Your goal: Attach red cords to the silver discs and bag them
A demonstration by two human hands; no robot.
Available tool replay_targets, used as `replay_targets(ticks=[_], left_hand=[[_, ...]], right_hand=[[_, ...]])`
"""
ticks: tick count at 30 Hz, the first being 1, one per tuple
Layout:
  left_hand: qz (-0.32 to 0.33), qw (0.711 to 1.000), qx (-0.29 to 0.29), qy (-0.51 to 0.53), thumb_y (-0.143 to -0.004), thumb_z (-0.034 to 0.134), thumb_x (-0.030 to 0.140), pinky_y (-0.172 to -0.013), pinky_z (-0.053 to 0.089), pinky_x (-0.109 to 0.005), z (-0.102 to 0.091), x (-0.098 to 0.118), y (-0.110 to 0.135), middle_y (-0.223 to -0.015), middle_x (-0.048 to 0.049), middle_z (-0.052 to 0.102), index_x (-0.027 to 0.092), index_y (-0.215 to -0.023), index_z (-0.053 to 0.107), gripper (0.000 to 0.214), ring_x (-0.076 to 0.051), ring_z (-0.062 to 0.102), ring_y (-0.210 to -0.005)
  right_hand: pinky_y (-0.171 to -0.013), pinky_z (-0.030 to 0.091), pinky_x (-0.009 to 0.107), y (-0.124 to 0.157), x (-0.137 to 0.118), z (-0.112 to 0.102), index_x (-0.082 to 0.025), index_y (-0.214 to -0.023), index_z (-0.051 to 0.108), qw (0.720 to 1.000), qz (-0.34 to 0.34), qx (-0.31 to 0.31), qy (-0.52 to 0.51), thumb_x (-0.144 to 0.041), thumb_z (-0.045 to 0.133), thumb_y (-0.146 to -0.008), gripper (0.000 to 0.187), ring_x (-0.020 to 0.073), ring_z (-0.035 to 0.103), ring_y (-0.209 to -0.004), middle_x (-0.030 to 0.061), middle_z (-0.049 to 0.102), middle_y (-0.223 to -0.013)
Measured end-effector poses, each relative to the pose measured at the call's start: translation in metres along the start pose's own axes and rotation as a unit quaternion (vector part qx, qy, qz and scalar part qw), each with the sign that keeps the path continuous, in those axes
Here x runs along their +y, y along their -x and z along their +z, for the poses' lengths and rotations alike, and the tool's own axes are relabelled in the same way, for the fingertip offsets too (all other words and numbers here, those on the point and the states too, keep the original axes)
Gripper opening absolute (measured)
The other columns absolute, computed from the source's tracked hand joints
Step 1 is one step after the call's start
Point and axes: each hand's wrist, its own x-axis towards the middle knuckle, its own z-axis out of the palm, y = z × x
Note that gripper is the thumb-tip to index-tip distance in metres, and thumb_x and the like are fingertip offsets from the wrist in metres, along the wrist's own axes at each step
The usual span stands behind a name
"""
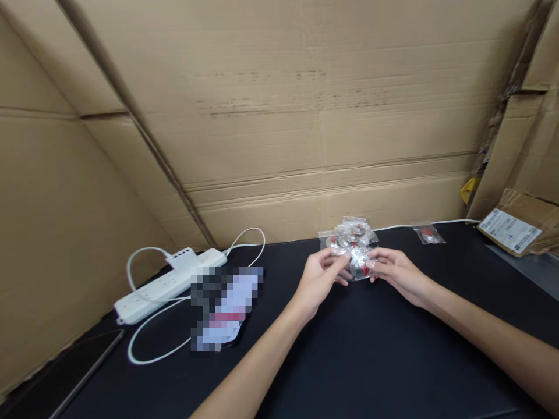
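Between my two hands is a small clear plastic bag (358,269) with a silvery round piece and a bit of red inside. My left hand (324,269) pinches its left side with thumb and fingers. On the right edge, my right hand (391,269) grips the same bag. Right behind it lies a pile of similar clear bags (356,230), each with a round metallic piece and something red. What exactly the pieces are, I cannot make out. One more such bag (428,234) lies apart, to the right of the pile.
At left, a white power strip (170,285) with a plugged-in charger and looping white cable (144,356) lies near a pixelated phone-like object (229,314). A dark flat device (74,372) is at the lower left. A labelled cardboard package (519,224) lies at right. Cardboard walls (305,134) enclose the black table (371,361).
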Motion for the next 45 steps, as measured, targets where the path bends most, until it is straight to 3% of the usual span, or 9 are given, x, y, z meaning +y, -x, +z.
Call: replay_targets(ticks=[8, 11, 17, 23, 26, 29, 39, 42, 45], left_hand=[[-0.002, 0.992, 0.121, -0.029, -0.071, 0.068, 0.034, -0.051, 0.052, -0.029, -0.013, -0.001, -0.007, -0.062, -0.0024, 0.067, 0.018, -0.078, 0.056, 0.021, -0.017, 0.063, -0.049], [-0.002, 0.978, 0.164, -0.129, -0.067, 0.064, 0.023, -0.050, 0.048, -0.027, -0.028, 0.003, -0.010, -0.064, -0.0018, 0.067, 0.020, -0.073, 0.051, 0.014, -0.018, 0.063, -0.049], [-0.031, 0.859, 0.152, -0.489, -0.058, 0.069, 0.029, -0.054, 0.040, -0.033, -0.058, 0.007, -0.009, -0.048, -0.0066, 0.056, 0.022, -0.046, 0.049, 0.024, -0.028, 0.061, -0.055], [0.081, 0.753, 0.164, -0.632, -0.075, 0.055, 0.032, -0.075, 0.044, -0.041, -0.051, 0.015, -0.005, -0.083, -0.0124, 0.065, 0.019, -0.079, 0.062, 0.016, -0.032, 0.060, -0.087], [0.170, 0.763, 0.025, -0.623, -0.077, 0.048, 0.019, -0.083, 0.044, -0.034, -0.040, 0.013, -0.002, -0.093, -0.0079, 0.062, 0.020, -0.089, 0.061, 0.017, -0.024, 0.055, -0.097], [0.168, 0.764, -0.074, -0.619, -0.076, 0.047, 0.016, -0.076, 0.044, -0.031, -0.033, 0.007, 0.001, -0.089, -0.0065, 0.061, 0.020, -0.084, 0.059, 0.015, -0.022, 0.055, -0.088], [-0.051, 0.708, -0.112, -0.696, -0.065, 0.054, 0.025, -0.052, 0.036, -0.032, -0.049, 0.028, 0.008, -0.070, -0.0093, 0.064, 0.020, -0.062, 0.054, 0.005, -0.027, 0.061, -0.062], [0.001, 0.715, -0.050, -0.697, -0.074, 0.052, 0.028, -0.055, 0.038, -0.033, -0.041, 0.030, 0.010, -0.069, -0.0089, 0.062, 0.019, -0.065, 0.055, 0.013, -0.027, 0.061, -0.064], [0.115, 0.766, 0.002, -0.633, -0.087, 0.046, 0.035, -0.063, 0.044, -0.034, -0.023, 0.026, 0.012, -0.078, -0.0070, 0.062, 0.019, -0.080, 0.057, 0.021, -0.023, 0.060, -0.071]], right_hand=[[-0.077, 0.052, 0.036, -0.007, 0.004, -0.012, -0.016, -0.073, 0.061, 0.995, 0.025, 0.049, -0.078, -0.026, 0.070, -0.077, 0.014, 0.0173, 0.064, -0.073, 0.0041, 0.062, -0.076], [-0.067, 0.052, 0.036, -0.009, 0.001, -0.018, -0.018, -0.075, 0.054, 0.989, 0.054, 0.085, -0.107, -0.023, 0.063, -0.082, 0.012, 0.0197, 0.066, -0.068, 0.0066, 0.064, -0.077], [-0.047, 0.043, 0.028, -0.007, -0.003, -0.018, -0.019, -0.076, 0.050, 0.990, 0.061, 0.081, -0.102, -0.023, 0.057, -0.084, 0.012, 0.0161, 0.060, -0.053, 0.0069, 0.065, -0.072], [-0.047, 0.043, 0.026, -0.009, -0.001, -0.017, -0.018, -0.077, 0.049, 0.990, 0.060, 0.080, -0.095, -0.020, 0.055, -0.086, 0.011, 0.0154, 0.060, -0.051, 0.0072, 0.066, -0.071], [-0.047, 0.043, 0.026, -0.009, 0.000, -0.017, -0.018, -0.078, 0.049, 0.991, 0.060, 0.080, -0.090, -0.020, 0.055, -0.086, 0.011, 0.0159, 0.061, -0.051, 0.0067, 0.066, -0.070], [-0.047, 0.043, 0.026, -0.009, 0.001, -0.018, -0.018, -0.077, 0.048, 0.992, 0.056, 0.075, -0.089, -0.021, 0.056, -0.086, 0.012, 0.0159, 0.061, -0.051, 0.0061, 0.065, -0.069], [-0.045, 0.042, 0.025, -0.009, 0.004, -0.018, -0.018, -0.077, 0.050, 0.998, 0.042, 0.045, -0.019, -0.032, 0.063, -0.083, 0.020, 0.0138, 0.060, -0.050, 0.0012, 0.060, -0.067], [-0.042, 0.040, 0.023, -0.008, 0.005, -0.016, -0.018, -0.080, 0.050, 0.998, 0.038, 0.042, 0.015, -0.037, 0.064, -0.083, 0.023, 0.0130, 0.058, -0.048, 0.0004, 0.060, -0.065], [-0.041, 0.040, 0.023, -0.005, 0.006, -0.009, -0.018, -0.082, 0.051, 0.998, 0.029, 0.029, 0.044, -0.042, 0.064, -0.082, 0.027, 0.0128, 0.058, -0.047, 0.0003, 0.060, -0.064]])
